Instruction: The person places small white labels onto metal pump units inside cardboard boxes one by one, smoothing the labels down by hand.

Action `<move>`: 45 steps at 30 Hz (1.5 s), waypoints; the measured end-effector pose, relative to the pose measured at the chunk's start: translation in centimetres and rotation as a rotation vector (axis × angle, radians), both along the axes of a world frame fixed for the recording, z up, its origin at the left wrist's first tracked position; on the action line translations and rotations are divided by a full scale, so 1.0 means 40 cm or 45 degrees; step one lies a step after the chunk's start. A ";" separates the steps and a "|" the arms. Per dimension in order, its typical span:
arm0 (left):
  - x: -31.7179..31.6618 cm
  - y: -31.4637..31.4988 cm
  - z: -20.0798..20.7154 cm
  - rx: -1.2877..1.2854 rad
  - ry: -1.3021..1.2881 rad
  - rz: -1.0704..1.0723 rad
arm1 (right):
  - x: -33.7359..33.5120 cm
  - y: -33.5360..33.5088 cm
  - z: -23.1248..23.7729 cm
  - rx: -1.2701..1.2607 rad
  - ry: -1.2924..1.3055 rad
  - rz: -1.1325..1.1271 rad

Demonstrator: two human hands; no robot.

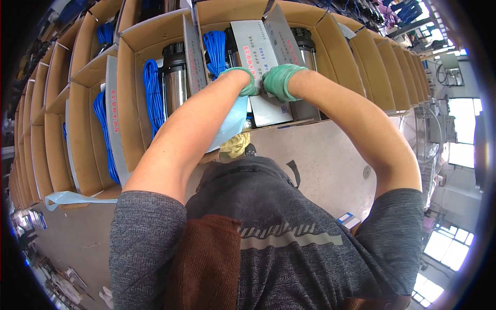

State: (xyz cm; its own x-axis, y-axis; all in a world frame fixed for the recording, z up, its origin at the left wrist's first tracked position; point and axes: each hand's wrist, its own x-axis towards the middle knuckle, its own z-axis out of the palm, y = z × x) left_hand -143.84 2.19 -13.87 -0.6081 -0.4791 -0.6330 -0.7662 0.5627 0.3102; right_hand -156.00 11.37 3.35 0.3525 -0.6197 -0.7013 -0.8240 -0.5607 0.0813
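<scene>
Over the carton (330, 36), both hands' grip (266, 82) clasps booklet (258, 57).

Leaflet (258, 57) in open carton (330, 36), cable coil (216, 49) left of it

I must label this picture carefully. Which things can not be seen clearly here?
Head view only:
- Left hand fingertips: hidden behind the grey booklet.
- Right hand palm: turned away.
- Steel cylinder: mostly covered by booklets.
- Far boxes: contents bent and too small at the rim.
</scene>
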 end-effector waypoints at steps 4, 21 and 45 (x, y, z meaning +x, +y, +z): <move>0.010 0.019 0.052 0.048 -0.071 0.071 | 0.000 0.011 -0.044 0.046 0.001 -0.084; 0.008 0.060 0.174 0.057 -0.268 0.094 | -0.003 0.078 -0.001 -0.233 0.033 -0.210; 0.021 0.059 0.181 0.039 -0.178 -0.007 | -0.078 -0.129 -0.222 0.303 -1.292 -1.989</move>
State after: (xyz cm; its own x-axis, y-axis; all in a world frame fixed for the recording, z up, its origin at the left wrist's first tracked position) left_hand -142.99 4.56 -6.62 -0.5155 -0.4553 -0.7260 -0.8001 0.5590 0.2176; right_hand -159.11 6.20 -5.53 -0.0779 -0.6850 -0.7244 -0.2163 0.7209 -0.6585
